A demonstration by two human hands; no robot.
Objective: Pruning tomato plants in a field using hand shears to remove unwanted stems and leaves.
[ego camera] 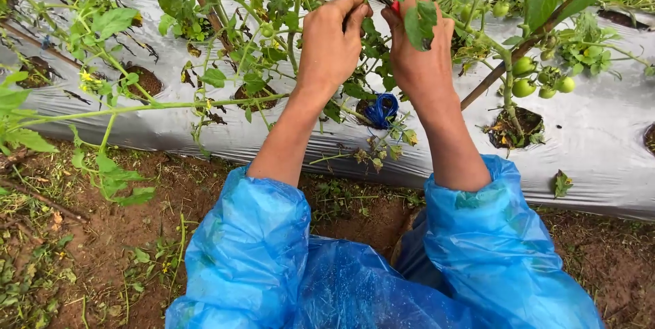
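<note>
My left hand (332,46) and my right hand (417,52) are raised side by side into a tomato plant (273,8), fingers pinched together near a green stem. A small red-handled tool (389,3) shows between the fingertips, seemingly gripped by my right hand; leaves hide most of it. What my left fingers pinch is hidden by foliage. Both arms wear blue plastic raincoat sleeves (252,247). A coil of blue string (382,109) lies below my hands on the plastic mulch.
Silver plastic mulch (600,151) covers the raised bed, with planting holes. Green unripe tomatoes (524,76) hang at right beside a slanted wooden stake (498,73). A long green stem (136,107) stretches left. Bare brown soil and weeds (102,247) lie in the furrow near me.
</note>
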